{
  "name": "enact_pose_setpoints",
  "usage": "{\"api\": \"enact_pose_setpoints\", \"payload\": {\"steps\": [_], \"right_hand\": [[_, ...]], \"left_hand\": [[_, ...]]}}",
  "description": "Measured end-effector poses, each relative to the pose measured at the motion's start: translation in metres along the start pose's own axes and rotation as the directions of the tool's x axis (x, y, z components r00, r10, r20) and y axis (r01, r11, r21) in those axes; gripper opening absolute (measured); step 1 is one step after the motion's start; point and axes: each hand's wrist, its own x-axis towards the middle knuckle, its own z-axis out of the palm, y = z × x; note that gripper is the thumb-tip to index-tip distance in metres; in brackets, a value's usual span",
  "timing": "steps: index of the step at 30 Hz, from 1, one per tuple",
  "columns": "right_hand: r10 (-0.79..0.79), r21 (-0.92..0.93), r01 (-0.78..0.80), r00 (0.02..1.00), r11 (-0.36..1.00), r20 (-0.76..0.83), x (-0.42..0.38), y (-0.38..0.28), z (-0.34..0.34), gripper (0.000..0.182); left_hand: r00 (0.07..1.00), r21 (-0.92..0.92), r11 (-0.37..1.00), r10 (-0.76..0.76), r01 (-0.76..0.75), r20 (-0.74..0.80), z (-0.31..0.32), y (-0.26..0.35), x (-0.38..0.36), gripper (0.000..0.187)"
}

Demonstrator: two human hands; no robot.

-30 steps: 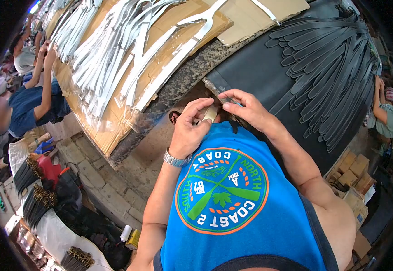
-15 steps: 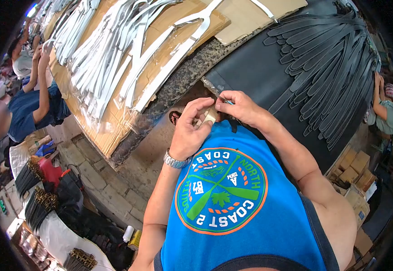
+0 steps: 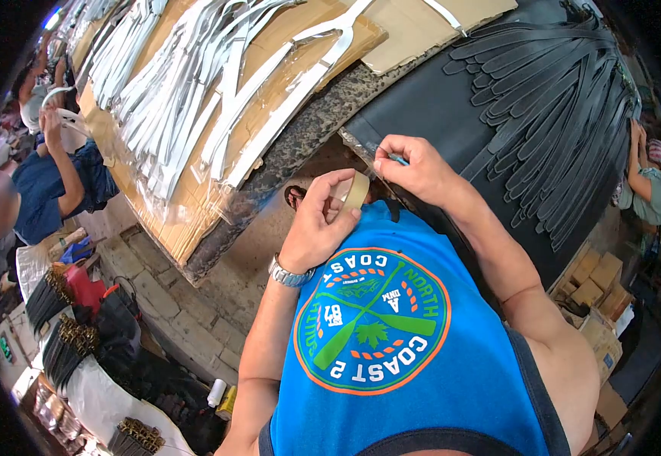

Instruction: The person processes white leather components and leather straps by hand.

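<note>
A roll of pale tape (image 3: 358,191) sits in my left hand (image 3: 311,228), the thumb and fingers closed around its ring at the front of my blue shirt. My right hand (image 3: 425,173) is pinched close by, a little higher and to the right, apart from the roll. Between its fingers shows a small blue tool (image 3: 399,159), mostly hidden by them, so I cannot tell its kind. Just beyond this hand is the corner of the black-covered table (image 3: 414,114).
White elastic suspenders (image 3: 186,83) lie on cardboard (image 3: 171,232) at the left. Black straps (image 3: 551,137) fan out on the right-hand table. One person (image 3: 64,182) works at far left, another (image 3: 649,190) at far right. Cardboard boxes (image 3: 593,281) stand low at right.
My hands have moved apart, the right one shifting right with the small blue tool. The tape roll has turned so its ring shows more. The person at left has lowered a hand holding white straps.
</note>
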Motion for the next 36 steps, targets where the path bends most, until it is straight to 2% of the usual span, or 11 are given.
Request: {"api": "enact_pose_setpoints", "payload": {"steps": [3, 6, 9, 14, 19, 21, 24, 27, 30, 33, 36], "right_hand": [[0.023, -0.031, -0.023, 1.0, 0.999, -0.001, 0.001, -0.002, -0.007, 0.014], [0.02, -0.01, -0.02, 1.0, 1.0, 0.007, -0.002, -0.006, -0.007, 0.014], [0.032, 0.012, -0.033, 0.999, 0.999, 0.017, -0.006, -0.017, -0.008, 0.014], [0.049, 0.055, -0.05, 0.998, 0.997, 0.026, -0.009, -0.027, -0.012, 0.015], [-0.027, -0.018, 0.028, 1.0, 0.999, 0.005, 0.002, -0.012, -0.013, 0.016], [-0.038, -0.034, 0.038, 0.999, 0.999, -0.001, 0.007, -0.006, -0.014, 0.017], [-0.083, -0.058, 0.082, 0.997, 0.995, -0.011, 0.013, -0.002, -0.016, 0.024], [-0.05, -0.02, 0.05, 0.999, 0.999, 0.003, 0.016, 0.001, -0.016, 0.023], [0.032, 0.018, -0.033, 0.999, 0.999, 0.033, 0.012, -0.011, -0.016, 0.017], [0.096, 0.147, -0.104, 0.994, 0.984, 0.06, 0.006, -0.017, -0.013, 0.017], [-0.023, -0.005, 0.023, 1.0, 1.0, 0.014, 0.006, -0.011, -0.015, 0.017]], "left_hand": [[1.0, 0.03, 0.999, -0.011, 0.011, -0.024, -0.005, -0.007, -0.001, 0.051], [0.987, -0.122, 0.982, -0.153, 0.146, -0.052, -0.006, 0.005, -0.001, 0.049], [0.983, -0.118, 0.978, -0.177, 0.171, -0.04, -0.007, 0.007, 0.001, 0.049], [0.968, -0.01, 0.969, -0.246, 0.246, -0.039, -0.01, 0.012, 0.003, 0.043], [0.998, -0.03, 0.999, -0.04, 0.041, 0.044, -0.008, 0.019, 0.011, 0.04], [0.993, -0.083, 0.996, -0.032, 0.042, 0.117, -0.009, 0.027, 0.015, 0.043], [0.978, -0.147, 0.977, -0.131, 0.155, 0.161, -0.012, 0.027, 0.017, 0.046], [0.998, -0.294, 0.954, -0.057, 0.066, 0.038, -0.005, 0.013, 0.017, 0.039], [0.99, -0.176, 0.978, -0.128, 0.116, -0.059, 0.001, 0.015, 0.021, 0.032], [0.967, -0.11, 0.963, -0.253, 0.248, -0.036, 0.002, 0.026, 0.026, 0.031], [0.974, -0.105, 0.968, -0.228, 0.226, -0.007, 0.002, 0.025, 0.03, 0.027]]}}
